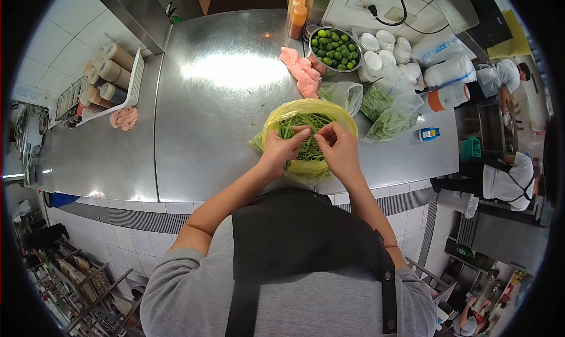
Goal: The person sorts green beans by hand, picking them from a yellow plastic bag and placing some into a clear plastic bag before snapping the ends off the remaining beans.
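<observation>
A yellow plastic bag [341, 113] sits with its mouth wide at the counter's front edge. Inside it lies a heap of long, thin green stems [311, 151]. My left hand [283, 147] is closed around a small bunch of these stems at the bag's left side, thumb pointing right. Over the right side of the bag, my right hand [340, 149] has thumb and forefinger pinched together close to the left thumb. Whatever is between those right fingertips is too small to make out.
Right of the bag are clear bags of leafy greens [391, 110] and a blue-and-white item [429, 134]. Behind stand a bowl of limes [335, 50], a pink cloth [301, 72] and sauce bottles [298, 19]. A white basket [136, 81] holds bottles at left. Co-workers [507, 181] stand far right.
</observation>
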Tool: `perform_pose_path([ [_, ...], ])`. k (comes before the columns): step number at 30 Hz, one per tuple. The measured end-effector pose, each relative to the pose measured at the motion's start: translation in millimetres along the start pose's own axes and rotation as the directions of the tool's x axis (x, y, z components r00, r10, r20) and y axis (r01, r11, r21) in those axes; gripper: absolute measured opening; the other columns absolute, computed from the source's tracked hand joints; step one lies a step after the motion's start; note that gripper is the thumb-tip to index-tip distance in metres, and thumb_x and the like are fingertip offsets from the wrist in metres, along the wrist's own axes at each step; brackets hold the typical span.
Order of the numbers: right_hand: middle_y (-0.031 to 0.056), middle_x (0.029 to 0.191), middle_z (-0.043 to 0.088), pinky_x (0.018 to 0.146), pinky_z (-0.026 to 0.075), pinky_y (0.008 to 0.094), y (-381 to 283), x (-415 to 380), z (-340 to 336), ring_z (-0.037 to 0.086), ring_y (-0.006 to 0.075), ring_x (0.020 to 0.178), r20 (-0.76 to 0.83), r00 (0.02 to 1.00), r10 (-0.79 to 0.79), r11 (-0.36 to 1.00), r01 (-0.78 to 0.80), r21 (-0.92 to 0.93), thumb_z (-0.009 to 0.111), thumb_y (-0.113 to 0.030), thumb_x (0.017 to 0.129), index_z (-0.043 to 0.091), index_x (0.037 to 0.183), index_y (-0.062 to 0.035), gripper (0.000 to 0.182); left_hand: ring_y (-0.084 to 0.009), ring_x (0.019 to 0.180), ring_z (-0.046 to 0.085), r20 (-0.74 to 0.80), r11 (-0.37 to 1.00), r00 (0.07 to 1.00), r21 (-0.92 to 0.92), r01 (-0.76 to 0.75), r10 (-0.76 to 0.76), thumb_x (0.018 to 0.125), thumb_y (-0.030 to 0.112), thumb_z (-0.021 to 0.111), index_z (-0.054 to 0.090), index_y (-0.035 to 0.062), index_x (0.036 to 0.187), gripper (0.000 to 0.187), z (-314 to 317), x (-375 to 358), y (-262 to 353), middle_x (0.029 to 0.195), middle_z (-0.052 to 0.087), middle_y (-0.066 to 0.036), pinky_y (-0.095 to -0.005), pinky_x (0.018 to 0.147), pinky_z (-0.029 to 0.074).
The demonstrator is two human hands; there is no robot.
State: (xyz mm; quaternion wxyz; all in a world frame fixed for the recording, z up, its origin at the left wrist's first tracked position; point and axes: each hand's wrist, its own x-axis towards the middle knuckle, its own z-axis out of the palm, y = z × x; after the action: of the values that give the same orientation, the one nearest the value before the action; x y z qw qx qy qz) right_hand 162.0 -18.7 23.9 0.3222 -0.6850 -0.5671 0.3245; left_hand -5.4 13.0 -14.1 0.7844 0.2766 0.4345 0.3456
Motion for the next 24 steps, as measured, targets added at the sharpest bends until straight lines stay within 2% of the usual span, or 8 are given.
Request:
perform_pose_path([
  [5,0.0146,0.09,0.069,0.077,0.051,0.0336,12,-3,9,0.067,0.024,0.083,0.142,0.99,-0.007,0.985,-0.017,0.171,0.073,-0.014,0.087,0.067,0.093,0.0014,0.018,-0.0015,0.055,0.045,0.005,0.98,0.98,0.04,-0.197,0.197,0.093,0.015,0.073,0.075,0.0028,0.102,0.015,-8,6,-5,0.063,0.056,0.007,-0.0216,0.048,0.034],
  [7,0.0132,0.091,0.069,0.077,0.051,0.032,10,0,9,0.067,0.0216,0.084,0.148,0.988,-0.035,0.982,0.006,0.187,0.073,-0.015,0.088,0.068,0.095,0.0012,0.019,-0.0028,0.065,0.054,0.08,0.812,0.858,0.287,-0.508,0.508,0.093,0.013,0.074,0.076,0.0012,0.096,0.012,-8,7,-6,0.07,0.066,0.003,-0.0224,0.057,0.044],
  [9,0.0094,0.093,0.069,0.077,0.05,0.0305,4,5,7,0.066,0.0177,0.084,-0.019,1.0,0.0,0.95,0.006,0.313,0.074,-0.016,0.088,0.069,0.097,0.0006,0.02,-0.0033,0.069,0.056,0.113,0.787,0.863,0.365,-0.498,0.493,0.093,0.012,0.074,0.076,0.001,0.095,0.012,-11,3,-3,0.074,0.068,0.002,-0.0229,0.062,0.047],
  [14,0.0057,0.091,0.066,0.074,0.049,0.0311,22,21,7,0.063,0.0167,0.083,0.023,0.996,-0.085,0.936,0.072,0.344,0.073,-0.013,0.089,0.068,0.094,0.0004,0.015,-0.0031,0.07,0.056,0.204,0.703,0.844,0.475,-0.529,0.497,0.092,0.013,0.075,0.076,0.0019,0.093,0.012,-9,4,-10,0.077,0.069,0.003,-0.0237,0.064,0.048],
  [16,0.007,0.087,0.065,0.072,0.049,0.0324,23,23,11,0.063,0.0192,0.081,0.019,0.992,-0.128,0.922,0.112,0.372,0.072,-0.012,0.089,0.067,0.092,0.0005,0.014,-0.0031,0.069,0.055,0.099,0.816,0.924,0.442,-0.372,0.368,0.091,0.014,0.076,0.075,0.0019,0.091,0.012,-6,1,-5,0.076,0.067,0.004,-0.0242,0.063,0.047],
  [18,0.0112,0.082,0.06,0.068,0.047,0.0357,19,22,19,0.059,0.0264,0.073,-0.2,0.884,-0.423,0.904,0.428,-0.02,0.073,-0.012,0.088,0.064,0.084,0.0013,0.017,-0.0032,0.069,0.054,0.101,0.829,0.933,0.431,-0.355,0.346,0.091,0.014,0.076,0.075,0.0016,0.091,0.013,-11,10,-6,0.075,0.066,0.004,-0.0242,0.063,0.046],
  [21,0.0149,0.076,0.056,0.065,0.045,0.0379,32,29,32,0.055,0.0329,0.07,-0.32,0.815,-0.484,0.875,0.456,-0.163,0.074,-0.018,0.087,0.062,0.079,0.002,0.025,-0.0032,0.066,0.053,0.122,0.842,0.936,0.41,-0.351,0.33,0.091,0.015,0.076,0.074,0.0013,0.091,0.014,-14,12,-7,0.072,0.064,0.004,-0.0235,0.059,0.044],
  [24,0.0117,0.074,0.058,0.064,0.045,0.0362,46,30,20,0.056,0.0273,0.067,-0.1,0.975,-0.198,0.95,0.166,-0.263,0.071,-0.022,0.091,0.063,0.079,0.002,0.028,-0.0029,0.058,0.048,0.067,0.903,0.96,0.326,-0.279,0.272,0.092,0.015,0.075,0.074,0.0017,0.092,0.013,-12,3,4,0.068,0.06,0.005,-0.0227,0.052,0.039],
])
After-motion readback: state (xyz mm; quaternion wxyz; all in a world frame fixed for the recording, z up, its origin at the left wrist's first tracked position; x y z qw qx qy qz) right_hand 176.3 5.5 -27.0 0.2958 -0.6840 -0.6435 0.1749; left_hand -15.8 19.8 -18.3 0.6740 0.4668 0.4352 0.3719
